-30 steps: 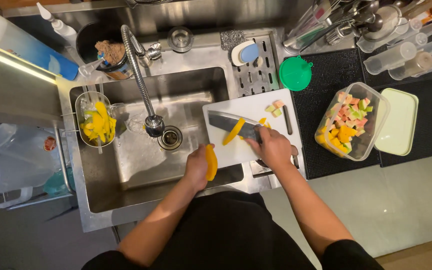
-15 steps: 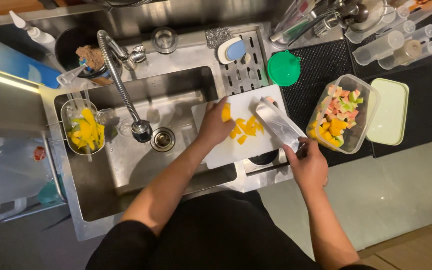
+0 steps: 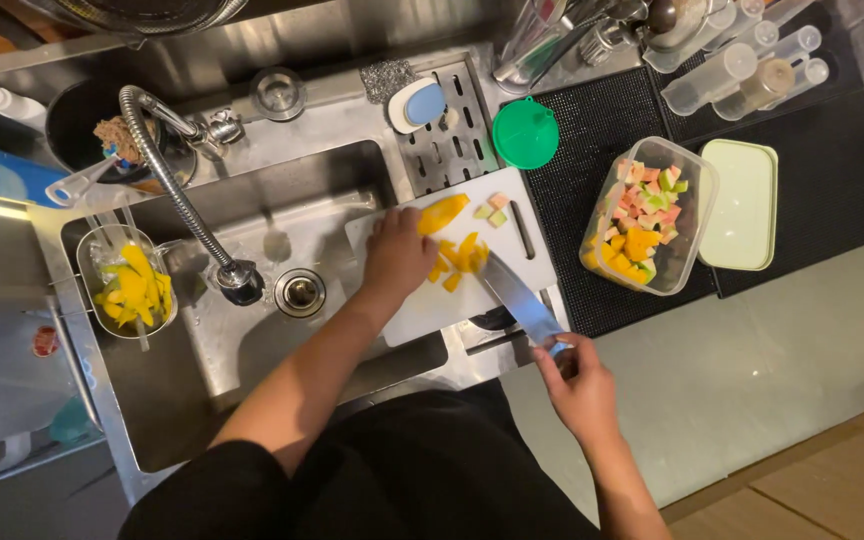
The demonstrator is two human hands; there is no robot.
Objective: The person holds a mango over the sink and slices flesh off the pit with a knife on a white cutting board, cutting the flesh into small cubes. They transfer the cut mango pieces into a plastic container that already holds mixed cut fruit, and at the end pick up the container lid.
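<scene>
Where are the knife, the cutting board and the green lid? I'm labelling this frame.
knife (image 3: 514, 295), head view, middle of the blade.
cutting board (image 3: 422, 318), head view, bare white part near its front edge.
green lid (image 3: 525, 133), head view, centre of the round lid.

The cutting board (image 3: 422, 310) lies across the sink (image 3: 252, 330); mango pieces (image 3: 457, 255) lie on it, the fruit container (image 3: 697, 215) stands right.

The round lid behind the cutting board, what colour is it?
Green; the round lid shows clearly in the head view.
</scene>
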